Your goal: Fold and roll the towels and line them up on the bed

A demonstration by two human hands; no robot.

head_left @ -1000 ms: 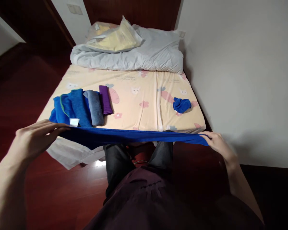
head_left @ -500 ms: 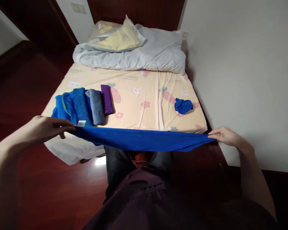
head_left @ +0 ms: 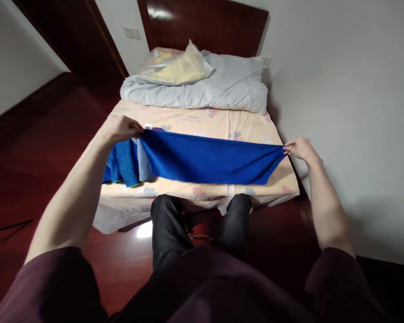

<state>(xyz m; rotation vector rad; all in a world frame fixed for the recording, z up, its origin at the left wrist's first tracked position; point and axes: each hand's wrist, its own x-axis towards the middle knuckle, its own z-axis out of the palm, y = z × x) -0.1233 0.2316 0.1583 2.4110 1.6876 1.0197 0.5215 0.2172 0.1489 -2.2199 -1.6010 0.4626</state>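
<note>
A blue towel (head_left: 208, 157) is stretched out sideways over the bed, held up by its two upper corners. My left hand (head_left: 126, 128) pinches its left corner, where a small white label shows. The right corner is pinched between the fingers of my right hand (head_left: 299, 148). Below my left hand lie folded blue towels (head_left: 126, 163) and a grey-blue towel (head_left: 144, 161), partly hidden by the stretched one. Only a sliver of a purple towel (head_left: 158, 128) shows above its edge. The crumpled blue cloth on the right of the bed is hidden now.
The bed (head_left: 276, 179) has a patterned peach sheet. A grey quilt (head_left: 235, 80) and a yellow cloth (head_left: 182, 67) lie at the headboard (head_left: 208, 22). A white wall (head_left: 350, 103) rises close on the right. My knees touch the bed's front edge.
Both hands have moved up and forward over the bed with the towel, which now hangs wider open. It covers the crumpled cloth and most of the purple towel. The view has tilted slightly.
</note>
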